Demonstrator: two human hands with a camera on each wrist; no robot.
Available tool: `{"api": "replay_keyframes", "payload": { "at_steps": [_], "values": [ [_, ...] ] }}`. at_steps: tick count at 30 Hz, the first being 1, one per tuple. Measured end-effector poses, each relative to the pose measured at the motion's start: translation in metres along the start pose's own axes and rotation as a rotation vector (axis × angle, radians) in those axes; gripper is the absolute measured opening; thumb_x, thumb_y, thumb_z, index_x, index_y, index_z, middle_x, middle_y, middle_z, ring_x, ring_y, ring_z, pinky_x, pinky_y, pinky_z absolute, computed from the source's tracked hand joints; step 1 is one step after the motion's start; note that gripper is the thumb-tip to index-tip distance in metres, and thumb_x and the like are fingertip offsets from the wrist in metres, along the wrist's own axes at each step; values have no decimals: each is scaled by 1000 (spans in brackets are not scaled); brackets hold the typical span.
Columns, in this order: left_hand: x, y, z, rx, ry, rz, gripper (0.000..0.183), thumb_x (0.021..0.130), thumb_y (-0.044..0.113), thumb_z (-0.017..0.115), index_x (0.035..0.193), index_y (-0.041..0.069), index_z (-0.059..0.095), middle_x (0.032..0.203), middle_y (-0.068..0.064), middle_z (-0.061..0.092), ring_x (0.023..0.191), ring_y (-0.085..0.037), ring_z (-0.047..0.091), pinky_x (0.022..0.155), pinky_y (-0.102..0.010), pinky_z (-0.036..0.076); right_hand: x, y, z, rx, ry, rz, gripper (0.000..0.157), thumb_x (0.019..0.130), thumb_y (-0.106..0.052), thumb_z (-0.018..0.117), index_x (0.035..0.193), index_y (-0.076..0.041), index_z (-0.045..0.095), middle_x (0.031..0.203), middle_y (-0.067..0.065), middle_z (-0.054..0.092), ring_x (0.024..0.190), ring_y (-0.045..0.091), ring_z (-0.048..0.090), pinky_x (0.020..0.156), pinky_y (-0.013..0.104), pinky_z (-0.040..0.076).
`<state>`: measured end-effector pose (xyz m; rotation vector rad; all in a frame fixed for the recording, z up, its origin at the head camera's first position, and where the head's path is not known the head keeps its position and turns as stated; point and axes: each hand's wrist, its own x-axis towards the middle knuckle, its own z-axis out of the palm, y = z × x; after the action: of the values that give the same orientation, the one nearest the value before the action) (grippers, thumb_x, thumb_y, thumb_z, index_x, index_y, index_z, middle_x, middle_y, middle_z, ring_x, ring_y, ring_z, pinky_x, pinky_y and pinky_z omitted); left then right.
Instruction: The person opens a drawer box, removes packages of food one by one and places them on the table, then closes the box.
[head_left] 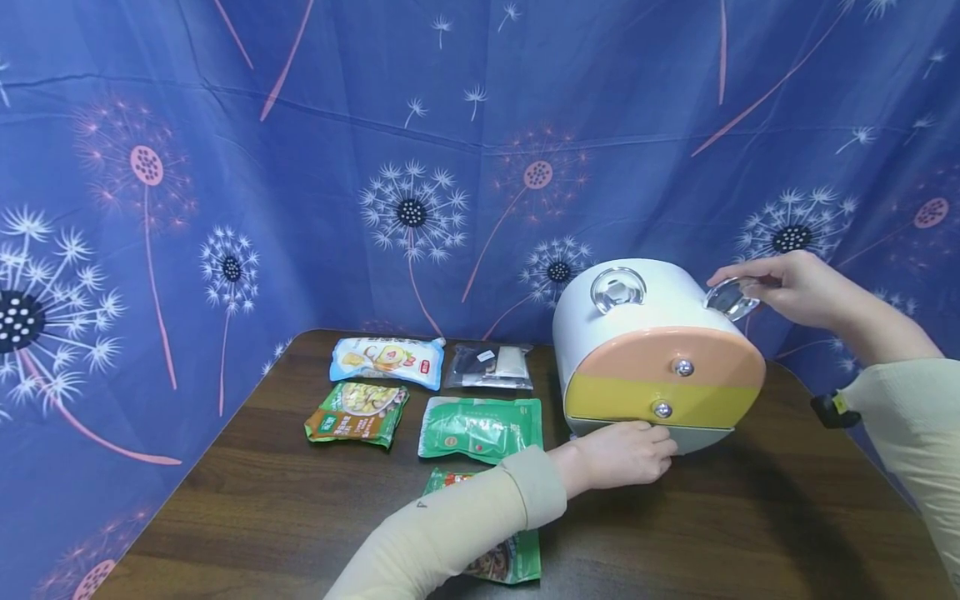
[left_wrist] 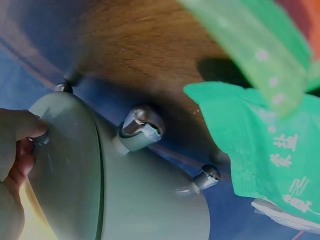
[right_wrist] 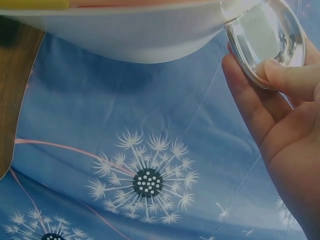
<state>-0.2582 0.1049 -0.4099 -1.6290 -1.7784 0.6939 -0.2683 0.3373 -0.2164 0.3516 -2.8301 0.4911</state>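
A small rounded drawer box (head_left: 573,333) with a white shell and two silver ear-shaped pieces stands at the right of the table. Its front carries an orange drawer (head_left: 630,354), a yellow drawer (head_left: 600,398) and a grey-green bottom drawer (head_left: 705,439). My left hand (head_left: 626,454) is at that bottom drawer, thumb and fingers pinching its small metal knob (left_wrist: 42,139). A thin dark seam runs behind the drawer front in the left wrist view. With thumb and fingers, my right hand (head_left: 806,287) grips the silver right ear (right_wrist: 262,42).
Left of the box lie a blue-white food packet (head_left: 386,360), a clear bag (head_left: 489,367), a green-brown packet (head_left: 358,412) and a green pouch (head_left: 480,427). Another green packet (head_left: 521,554) is partly under my left sleeve. A blue dandelion-print curtain (head_left: 315,208) hangs behind the table.
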Motion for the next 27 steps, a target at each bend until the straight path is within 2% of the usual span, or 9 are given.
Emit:
{"api": "replay_keyframes", "payload": {
  "at_steps": [5,11,19,22,23,25,27],
  "values": [
    [-1,-2,1,-1,2,10,31,100,15,40,118,27,63,117,11,57,107,-9,49,89,-20,39,2,1,-2,5,-22,4,29,96,-6,49,119,-12,65,124,26,57,64,5,62,49,28,44],
    [-1,-4,2,-3,-8,19,32,101,16,39,119,27,62,119,11,57,110,-9,49,94,-20,37,3,1,-3,4,-51,7,30,96,-5,48,121,-11,64,127,27,55,69,11,65,56,28,48],
    [0,-3,6,-9,26,-3,32,100,15,38,114,27,64,116,11,57,108,-9,48,92,-21,38,2,-1,-5,14,-54,19,30,96,-5,48,121,-11,63,125,27,56,71,21,67,46,31,42],
    [0,-2,5,0,21,-3,32,100,15,38,114,27,64,116,11,57,107,-10,48,91,-21,39,2,-1,-3,22,-41,26,29,97,-8,48,121,-12,63,125,27,56,69,17,67,43,31,40],
    [-1,-2,5,2,17,-2,32,101,15,38,115,27,64,116,10,57,106,-10,48,91,-21,39,1,-1,-2,18,-35,32,29,97,-9,48,121,-13,63,116,28,60,62,14,63,42,31,38],
    [-1,-2,4,3,9,-1,31,101,15,39,115,26,64,117,10,57,106,-10,48,90,-21,39,1,-1,-1,10,-28,45,29,98,-12,47,122,-15,62,88,24,63,51,9,53,40,30,35],
    [-2,-2,3,1,-4,3,31,101,15,39,116,26,63,118,10,57,107,-10,48,91,-21,39,0,0,1,-13,-18,52,29,99,-15,46,123,-17,62,64,13,51,43,9,39,39,29,33]
  ]
}}
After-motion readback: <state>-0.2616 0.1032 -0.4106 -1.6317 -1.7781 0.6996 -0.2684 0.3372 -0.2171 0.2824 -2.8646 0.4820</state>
